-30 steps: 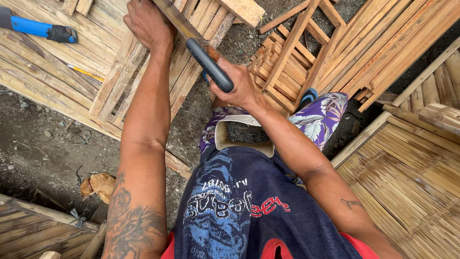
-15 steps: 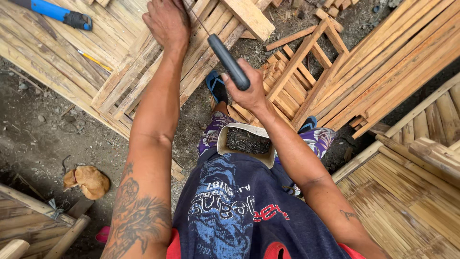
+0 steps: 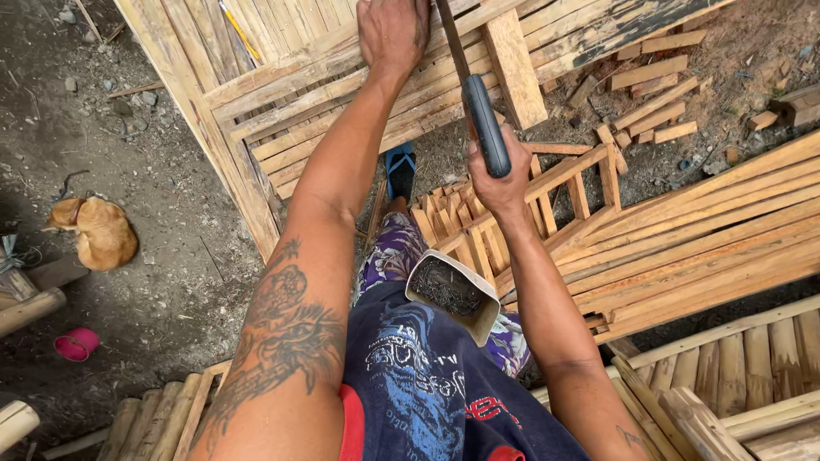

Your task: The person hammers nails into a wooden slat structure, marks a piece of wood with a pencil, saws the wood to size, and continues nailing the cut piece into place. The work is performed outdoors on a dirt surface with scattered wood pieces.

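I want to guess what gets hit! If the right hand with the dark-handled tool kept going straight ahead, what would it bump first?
Most likely the bamboo slat panel that the left hand presses on. The right hand aims the tool up there, though depth is hard to judge.

The ground (image 3: 162,282) is bare, dark packed earth strewn with small stones and wood chips, lit by flat daylight. A tan dog (image 3: 96,230) lies curled at the left edge, and a pink bowl (image 3: 77,345) sits on the dirt below it. Short wooden offcuts (image 3: 653,72) lie scattered toward the upper right corner. Long pale bamboo slats (image 3: 709,230) are stacked along the right side, and further bamboo panels (image 3: 743,376) fill the lower right corner.
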